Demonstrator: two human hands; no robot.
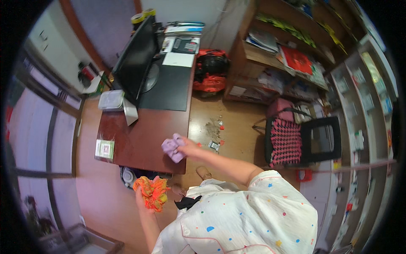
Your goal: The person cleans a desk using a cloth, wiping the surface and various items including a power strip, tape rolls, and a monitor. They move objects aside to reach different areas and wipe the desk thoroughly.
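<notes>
A bunched purple cloth (173, 147) is gripped in my right hand (190, 148) at the front right corner of the reddish-brown wooden desk (142, 133). I cannot tell whether the cloth touches the desktop. My left hand (144, 201) holds a crumpled orange and yellow knitted or mesh cloth (152, 193) beyond the desk's near edge, over the floor. Most of the left fingers are hidden by that cloth.
The desk carries a monitor (136, 57), a black desk mat (171, 85), plastic containers (111, 100) and a printed card (104, 149). Scraps and dirt (214, 128) lie on the wooden floor. To the right are a chair (285, 143), wooden shelves (253, 55) and display shelving (355, 111).
</notes>
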